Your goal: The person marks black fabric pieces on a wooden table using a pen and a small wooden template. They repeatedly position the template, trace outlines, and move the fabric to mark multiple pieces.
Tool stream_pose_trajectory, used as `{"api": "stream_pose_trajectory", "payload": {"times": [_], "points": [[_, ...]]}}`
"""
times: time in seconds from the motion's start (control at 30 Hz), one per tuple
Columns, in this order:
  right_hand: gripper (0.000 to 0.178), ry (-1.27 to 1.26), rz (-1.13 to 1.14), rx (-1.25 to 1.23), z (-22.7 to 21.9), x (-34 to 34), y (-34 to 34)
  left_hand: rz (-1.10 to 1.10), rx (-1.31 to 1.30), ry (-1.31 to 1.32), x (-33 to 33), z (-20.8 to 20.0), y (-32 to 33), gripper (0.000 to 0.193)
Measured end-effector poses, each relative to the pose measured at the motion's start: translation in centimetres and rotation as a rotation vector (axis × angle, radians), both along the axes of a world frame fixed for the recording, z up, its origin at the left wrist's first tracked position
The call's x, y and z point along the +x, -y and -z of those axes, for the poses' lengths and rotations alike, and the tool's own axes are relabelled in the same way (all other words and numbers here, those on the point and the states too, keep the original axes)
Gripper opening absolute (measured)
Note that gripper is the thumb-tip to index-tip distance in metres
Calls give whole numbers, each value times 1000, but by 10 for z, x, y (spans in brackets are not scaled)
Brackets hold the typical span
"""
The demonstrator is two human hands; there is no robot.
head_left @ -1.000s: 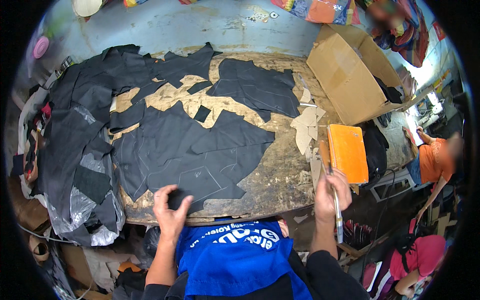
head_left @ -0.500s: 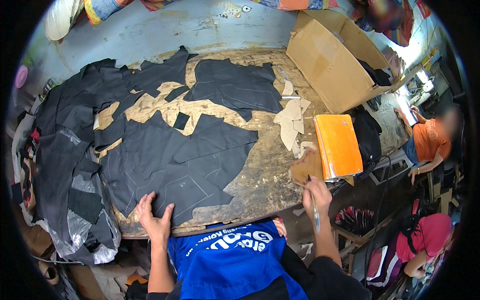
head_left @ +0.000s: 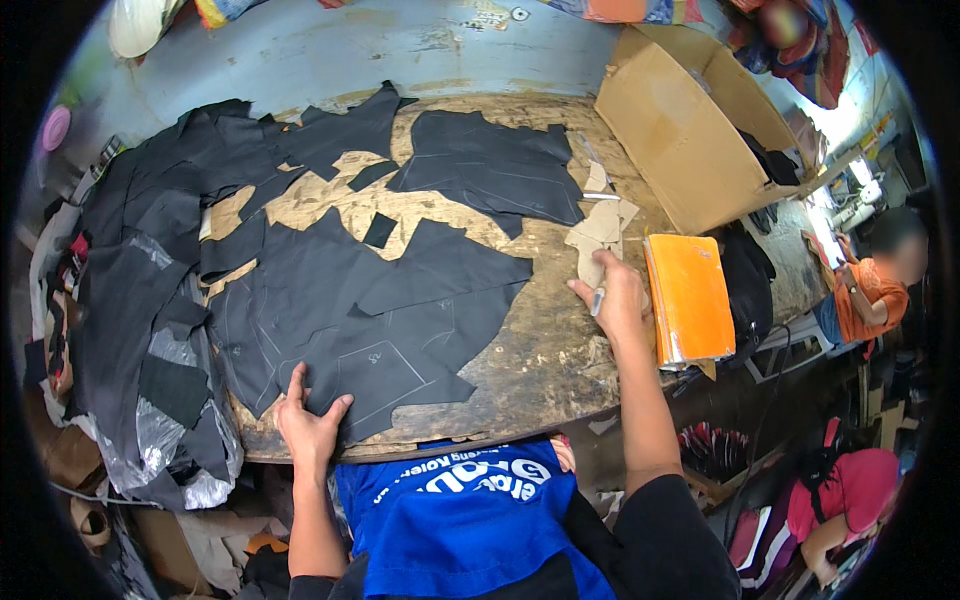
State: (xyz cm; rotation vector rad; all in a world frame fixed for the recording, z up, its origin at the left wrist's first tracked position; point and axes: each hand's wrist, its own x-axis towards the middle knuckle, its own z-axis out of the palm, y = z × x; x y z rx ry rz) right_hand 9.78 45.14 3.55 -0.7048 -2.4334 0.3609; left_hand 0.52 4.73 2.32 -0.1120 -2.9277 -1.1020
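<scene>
My left hand (head_left: 311, 420) rests on the near edge of a large black leather-like sheet (head_left: 440, 340), its thumb and fingers spread. Pale chalk-like outlines of pattern shapes cover parts of that sheet. To the right, my right hand (head_left: 622, 292) keeps a slim, light-coloured pen (head_left: 598, 302) tucked in its fingers. Its fingertips reach the lower end of a cluster of tan card templates (head_left: 600, 228). Which template they touch, if any, cannot be made out. A second marked black sheet (head_left: 490, 165) lies farther back.
An orange-covered book (head_left: 690, 300) lies at the table's right side, beside a black bag (head_left: 747, 280). Behind them stands an open cardboard box (head_left: 690, 130). More black material (head_left: 130, 300) hangs over the left edge. Two other people are at the right.
My right hand has moved away from me to the card templates, still with the pen. The brown card piece formerly under it is no longer visible there. My left hand stays on the sheet.
</scene>
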Motion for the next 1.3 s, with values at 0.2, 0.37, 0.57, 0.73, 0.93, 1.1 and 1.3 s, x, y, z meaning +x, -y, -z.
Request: {"api": "stream_pose_trajectory", "payload": {"times": [0.2,0.37,0.57,0.73,0.93,1.1,1.3], "points": [[25,31,13,-28,4,-7,-5,168,76,93,-16,8,29,50],[19,-317,150,-381,-15,17,-36,242,59,-76,-11,12,37,41],[21,-679,64,-259,-46,17,-89,235,107,-209,-7,19,33,30],[21,-845,91,-502,-61,4,-111,282,100,-284,-7,22,35,26],[22,-856,304,-311,-52,-15,-124,331,73,-289,-9,18,33,24],[34,-110,220,-206,-19,-29,-87,363,108,-272,-10,10,34,17],[36,161,75,-141,11,-38,-49,442,607,203,-11,-7,59,14]]}}
